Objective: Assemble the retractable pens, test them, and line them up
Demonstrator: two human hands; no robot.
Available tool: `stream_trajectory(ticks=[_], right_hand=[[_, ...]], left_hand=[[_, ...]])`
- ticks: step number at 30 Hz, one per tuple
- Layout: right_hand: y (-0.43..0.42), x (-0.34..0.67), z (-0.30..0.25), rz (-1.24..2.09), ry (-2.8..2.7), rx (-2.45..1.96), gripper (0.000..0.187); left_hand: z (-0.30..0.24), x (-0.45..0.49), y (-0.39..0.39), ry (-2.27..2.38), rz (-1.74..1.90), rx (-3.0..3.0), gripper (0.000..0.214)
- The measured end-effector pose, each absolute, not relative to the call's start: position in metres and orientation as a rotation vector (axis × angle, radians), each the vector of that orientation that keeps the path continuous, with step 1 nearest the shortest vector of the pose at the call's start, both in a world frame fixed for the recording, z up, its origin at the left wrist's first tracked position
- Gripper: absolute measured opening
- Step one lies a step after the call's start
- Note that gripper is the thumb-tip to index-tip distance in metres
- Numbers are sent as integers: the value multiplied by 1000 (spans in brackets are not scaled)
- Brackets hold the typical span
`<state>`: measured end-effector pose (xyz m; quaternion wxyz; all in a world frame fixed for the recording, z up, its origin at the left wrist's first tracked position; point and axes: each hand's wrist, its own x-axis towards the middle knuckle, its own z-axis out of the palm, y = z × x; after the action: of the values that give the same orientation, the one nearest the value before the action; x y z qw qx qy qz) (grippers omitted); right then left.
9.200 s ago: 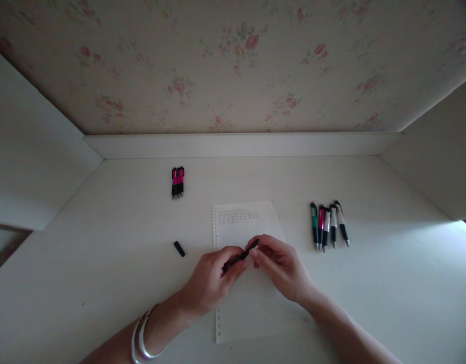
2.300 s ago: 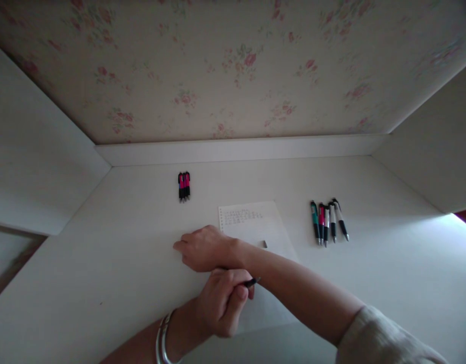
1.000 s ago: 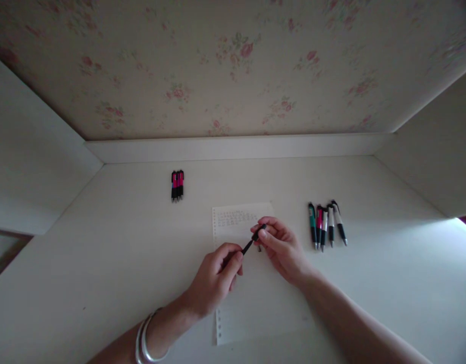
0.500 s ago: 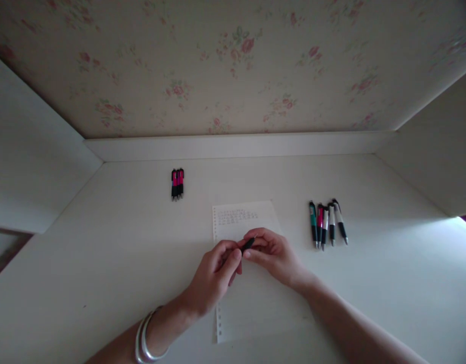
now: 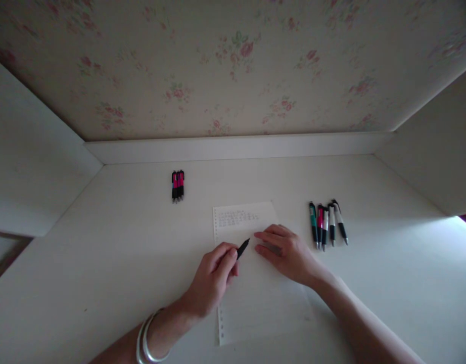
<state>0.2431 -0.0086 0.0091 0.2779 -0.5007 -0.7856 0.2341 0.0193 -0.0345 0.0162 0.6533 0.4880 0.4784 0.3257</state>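
Observation:
My left hand [image 5: 215,275] is closed round a black pen [image 5: 242,248], whose end sticks out up and to the right over a white sheet of paper [image 5: 255,298]. My right hand [image 5: 288,253] lies on the sheet just right of the pen, fingers stretched out and pointing left; whether something small sits under it I cannot tell. Faint handwriting fills the sheet's top lines [image 5: 238,217]. A silver bangle [image 5: 145,344] is on my left wrist.
Several pens in green, pink, white and black [image 5: 327,223] lie side by side to the right of the sheet. A small bunch of pink-and-black pens [image 5: 177,185] lies at the back left. White side panels and a low back ledge [image 5: 236,146] enclose the white desk.
My right hand fetched the black piece from the left and brought it to the pen. Since half a second ago it has let go and settled on the paper.

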Motion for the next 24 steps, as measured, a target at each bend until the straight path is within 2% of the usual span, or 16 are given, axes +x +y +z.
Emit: stream_trajectory(ticks=[3, 7, 12, 17, 24], right_hand=[[-8, 243, 5, 607, -2189, -1302, 16], [-8, 241, 8, 772, -2145, -1231, 12], [-9, 234, 9, 1178, -1505, -1280, 9], [-7, 230, 6, 1410, -970, -1091, 28], [-10, 231, 5, 1491, -952, -978, 30]], left_hand=[[16, 20, -34, 1062, 743, 1080, 36], [16, 20, -34, 1032, 739, 1112, 36], [17, 19, -33, 1060, 690, 1194, 35], [17, 19, -33, 1079, 659, 1283, 35], [19, 20, -32, 1094, 608, 1364, 35]])
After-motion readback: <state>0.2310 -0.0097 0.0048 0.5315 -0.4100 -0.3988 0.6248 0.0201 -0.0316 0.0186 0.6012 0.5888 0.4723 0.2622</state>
